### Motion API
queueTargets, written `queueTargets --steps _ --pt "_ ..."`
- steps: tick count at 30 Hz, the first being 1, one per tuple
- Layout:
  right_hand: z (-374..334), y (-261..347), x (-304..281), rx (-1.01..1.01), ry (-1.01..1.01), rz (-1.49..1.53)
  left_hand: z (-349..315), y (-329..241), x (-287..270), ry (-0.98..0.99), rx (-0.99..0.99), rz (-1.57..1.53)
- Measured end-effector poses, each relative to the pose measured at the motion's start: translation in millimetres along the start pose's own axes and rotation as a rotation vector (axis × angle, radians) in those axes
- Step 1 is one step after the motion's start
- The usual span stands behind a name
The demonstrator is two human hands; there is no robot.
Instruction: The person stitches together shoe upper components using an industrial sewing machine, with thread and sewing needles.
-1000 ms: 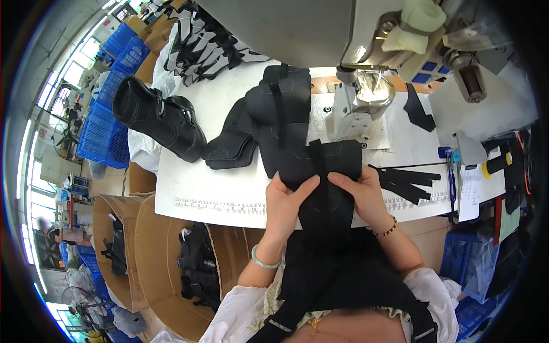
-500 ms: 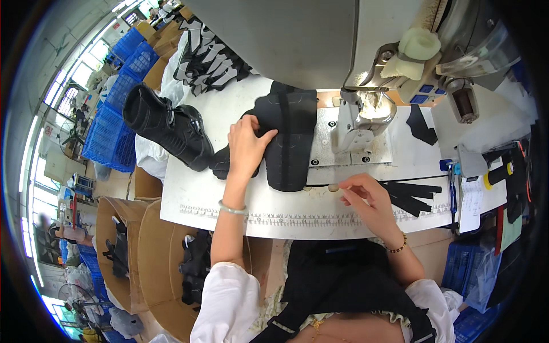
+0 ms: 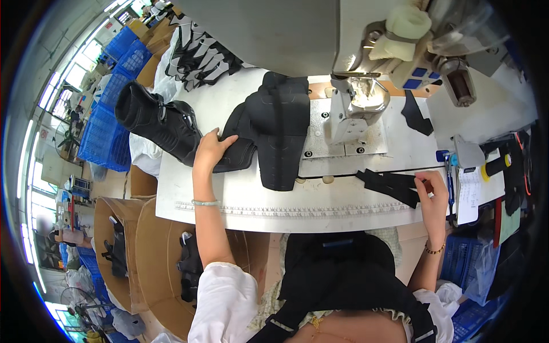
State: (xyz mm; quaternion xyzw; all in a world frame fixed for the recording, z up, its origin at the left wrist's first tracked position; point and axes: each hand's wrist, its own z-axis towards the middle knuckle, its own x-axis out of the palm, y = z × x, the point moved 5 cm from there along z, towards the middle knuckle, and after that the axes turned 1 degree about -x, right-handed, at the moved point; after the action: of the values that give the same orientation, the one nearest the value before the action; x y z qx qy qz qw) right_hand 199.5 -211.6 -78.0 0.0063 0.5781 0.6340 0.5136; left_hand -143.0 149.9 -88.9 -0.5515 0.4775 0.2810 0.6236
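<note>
My left hand [image 3: 210, 151] rests at the left edge of a black padded fabric piece [image 3: 235, 155], thumb and index finger spread apart. Beside and partly over it lies a larger black fabric panel [image 3: 280, 134] with faint pale marks, reaching up to the sewing machine's metal plate [image 3: 320, 134]. On the right of the table, my right hand [image 3: 433, 194] pinches the right end of a black strip [image 3: 394, 184], one of several lying together. A black boot [image 3: 163, 123] lies tilted, left of my left hand.
The sewing machine head [image 3: 360, 108] stands beyond the panel. A heap of black and grey cut pieces [image 3: 203, 54] sits at the back left. A small black cut piece [image 3: 416, 113] lies right of the machine. A printed ruler [image 3: 286, 211] runs along the front edge; cardboard boxes [image 3: 151, 268] stand below left.
My right hand has moved right, from near the table's middle to the strips' right end. My left hand has shifted left and down, off the panel to the padded piece. The strips have shifted.
</note>
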Motion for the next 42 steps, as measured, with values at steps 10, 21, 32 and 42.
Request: queueTargets --steps 10,21,32,42 --pt "-6.7 -4.4 -4.2 -0.007 -0.035 0.035 -5.4 -19.9 -5.7 -0.282 0.042 0.248" --pt "-4.7 -17.7 -3.3 0.099 0.042 0.062 -59.3 -20.4 -92.7 -0.527 -0.027 -0.576" --pt "18.8 -18.1 12.5 -0.122 0.257 -0.236 -93.1 -166.7 35.6 0.423 -0.137 -1.604" --pt "33.3 -7.3 -10.8 0.03 0.004 0.082 -98.8 -216.9 11.6 0.363 0.292 -1.137"
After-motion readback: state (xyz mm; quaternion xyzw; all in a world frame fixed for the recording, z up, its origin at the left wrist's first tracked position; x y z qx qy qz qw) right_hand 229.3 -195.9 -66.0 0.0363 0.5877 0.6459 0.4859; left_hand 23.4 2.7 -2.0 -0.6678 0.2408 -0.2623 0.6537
